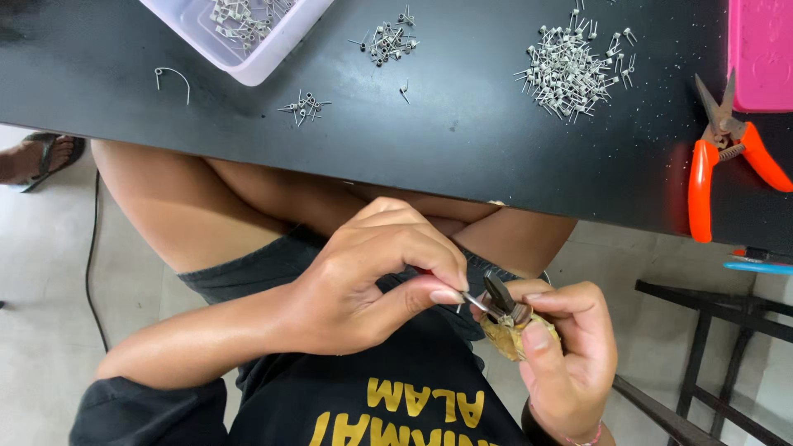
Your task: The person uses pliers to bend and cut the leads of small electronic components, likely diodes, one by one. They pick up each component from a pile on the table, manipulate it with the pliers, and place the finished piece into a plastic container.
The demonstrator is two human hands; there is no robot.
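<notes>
Over the lap, below the black tabletop (462, 140), the left hand (372, 281) pinches a thin wire (472, 301) into the small tool (505, 318) clasped by the right hand (570, 355); a loosened grip could likely drop it

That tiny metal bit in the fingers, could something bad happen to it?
Maybe. The left hand pinches a thin metal piece against the small tool in the right hand, over the lap and not over the black table. If it slips, it would likely drop to the floor. The fingertips sit very close to the tool's tip, so a pinch or poke looks possible.
</notes>
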